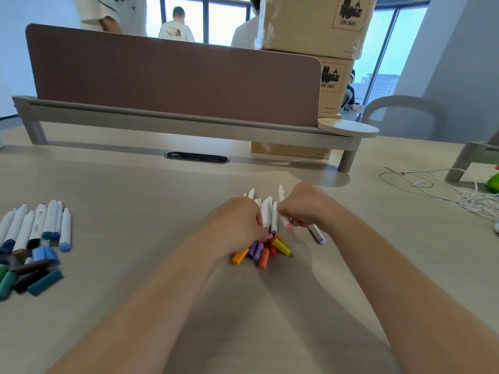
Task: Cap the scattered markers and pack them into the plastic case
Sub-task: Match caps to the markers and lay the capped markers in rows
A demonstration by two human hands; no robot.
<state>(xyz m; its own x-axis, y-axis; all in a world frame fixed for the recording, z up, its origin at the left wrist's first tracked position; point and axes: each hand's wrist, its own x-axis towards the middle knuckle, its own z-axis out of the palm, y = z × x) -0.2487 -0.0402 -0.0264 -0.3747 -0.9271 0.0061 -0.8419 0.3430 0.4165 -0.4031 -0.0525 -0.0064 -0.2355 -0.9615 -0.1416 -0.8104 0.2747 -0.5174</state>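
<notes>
Fingers of right hand (pixel 305 209) curled, pinching pink-tipped marker (pixel 286 224), probably singling it out for capping. Left hand (pixel 235 225) fingers bent over white marker bundle (pixel 267 211), likely steadying it; gripping or just resting, cannot tell. Loose caps (pixel 266 251) heaped just below fingertips, handy for matching. Blue-green marker group (pixel 35 228) well left of fingers. Plastic case not in view.

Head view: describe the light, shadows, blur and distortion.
Head view: the windows glare white and backlight the room. Head view: soft forearm shadows fall on the table toward the camera. Head view: the divider bows from the wide lens. Head view: the left markers blur; the middle markers look sharper.
</notes>
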